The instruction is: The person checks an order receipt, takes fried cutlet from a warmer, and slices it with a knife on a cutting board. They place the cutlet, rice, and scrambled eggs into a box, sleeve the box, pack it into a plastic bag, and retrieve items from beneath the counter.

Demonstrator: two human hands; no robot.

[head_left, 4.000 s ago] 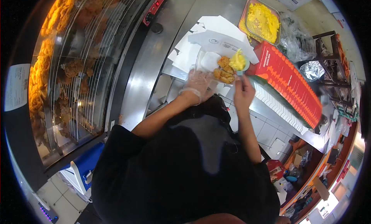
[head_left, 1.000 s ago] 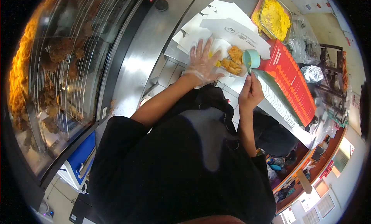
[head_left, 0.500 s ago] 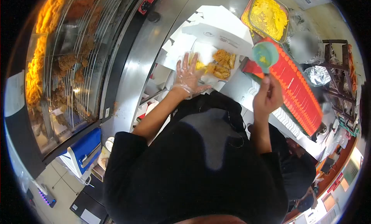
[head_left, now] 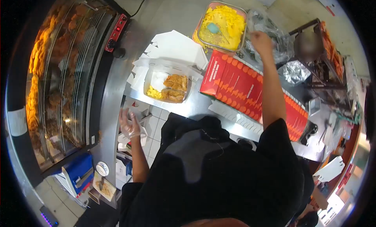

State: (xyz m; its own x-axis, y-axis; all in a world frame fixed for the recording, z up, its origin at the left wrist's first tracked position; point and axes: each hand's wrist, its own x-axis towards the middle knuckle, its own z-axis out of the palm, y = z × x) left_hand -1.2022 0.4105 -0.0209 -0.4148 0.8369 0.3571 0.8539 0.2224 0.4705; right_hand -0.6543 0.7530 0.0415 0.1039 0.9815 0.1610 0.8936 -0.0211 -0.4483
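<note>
My left hand (head_left: 129, 124) wears a clear plastic glove. It hangs off the counter's near edge with its fingers spread and nothing in them. Up and right of it, an open white takeaway box (head_left: 187, 94) holds fried chicken pieces (head_left: 175, 82) and yellow shredded food (head_left: 154, 92). My bare right hand (head_left: 261, 41) is curled closed just right of a clear tray (head_left: 243, 31), beside a crumpled plastic bag (head_left: 275, 39). Whatever its fingers hold, if anything, is hidden. A teal scoop (head_left: 213, 28) rests on the yellow food in that tray, apart from the hand.
A long red row of stacked cartons (head_left: 250, 89) lies across the counter's right side. Crumpled foil (head_left: 296, 72) and a dark rack (head_left: 327, 50) are beyond it. A heated glass cabinet (head_left: 62, 82) with fried food stands left. A person (head_left: 309, 217) is at the lower right.
The scoop has left my right hand and now lies in the tray. My left hand has drawn back from the box, downward and left. The camera view has shifted.
</note>
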